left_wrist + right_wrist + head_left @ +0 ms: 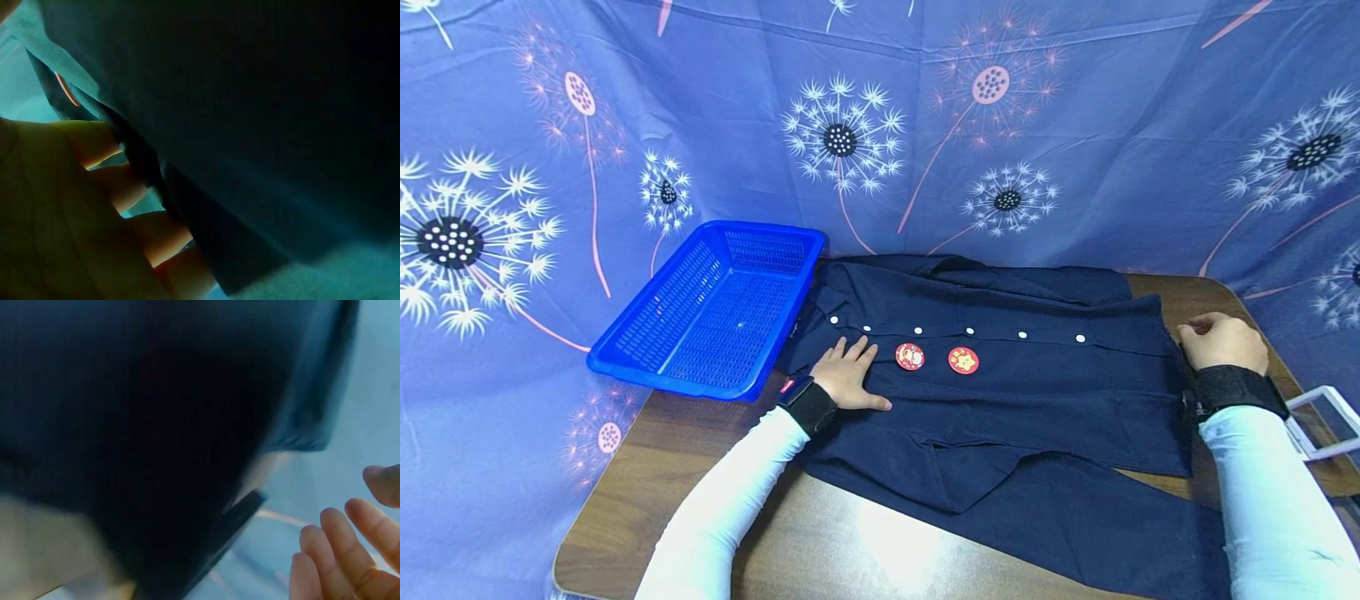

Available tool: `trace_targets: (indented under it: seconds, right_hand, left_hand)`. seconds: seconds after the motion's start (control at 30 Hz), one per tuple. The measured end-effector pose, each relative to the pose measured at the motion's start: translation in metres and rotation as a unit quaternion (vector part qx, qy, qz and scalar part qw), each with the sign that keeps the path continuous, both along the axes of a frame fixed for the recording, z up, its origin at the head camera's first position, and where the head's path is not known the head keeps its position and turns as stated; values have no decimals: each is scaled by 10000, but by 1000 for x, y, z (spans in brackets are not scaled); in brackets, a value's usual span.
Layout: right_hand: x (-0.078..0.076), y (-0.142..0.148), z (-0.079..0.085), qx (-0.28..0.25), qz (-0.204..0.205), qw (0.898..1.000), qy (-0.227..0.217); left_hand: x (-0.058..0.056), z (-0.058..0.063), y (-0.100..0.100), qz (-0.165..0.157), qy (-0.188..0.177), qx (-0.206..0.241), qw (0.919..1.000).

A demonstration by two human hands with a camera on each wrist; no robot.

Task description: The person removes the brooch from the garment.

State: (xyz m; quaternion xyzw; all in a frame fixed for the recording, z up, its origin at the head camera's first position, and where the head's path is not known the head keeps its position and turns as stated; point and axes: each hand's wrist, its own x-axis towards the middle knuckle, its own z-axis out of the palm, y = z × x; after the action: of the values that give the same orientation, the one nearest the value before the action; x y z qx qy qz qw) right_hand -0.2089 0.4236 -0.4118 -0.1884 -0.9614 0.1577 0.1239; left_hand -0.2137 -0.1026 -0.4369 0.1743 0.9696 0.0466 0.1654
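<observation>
A dark navy long-sleeved shirt (1045, 392) with white buttons lies front side up, its collar end to the left beside the basket. Two round red badges (910, 357) with cartoon prints sit on its chest below the button row. My left hand (848, 377) rests flat on the upper part of the shirt, fingers spread; in the left wrist view its fingers (159, 234) lie against dark cloth. At the hem end, my right hand (1223, 343) hovers by the shirt's edge. The right wrist view shows its fingers (350, 550) loosely bent, with nothing between them.
A blue plastic basket (748, 392) stands at the left, touching the collar end. A white frame-like object (1330, 421) is at the right table edge. The wooden table (670, 467) backs onto a blue dandelion-print curtain (865, 50).
</observation>
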Motion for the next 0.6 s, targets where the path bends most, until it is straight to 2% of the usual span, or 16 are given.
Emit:
trace_targets:
  seconds: [0.33, 0.6]
  right_hand:
    - [-8, -43, 16, -270, 511, 9943, 901]
    - [-14, -82, 23, -605, 942, 9803, 1625]
  left_hand:
    - [0, 0, -1, -18, -64, 25, 10000]
    - [0, 1, 0, 21, -84, 16, 10000]
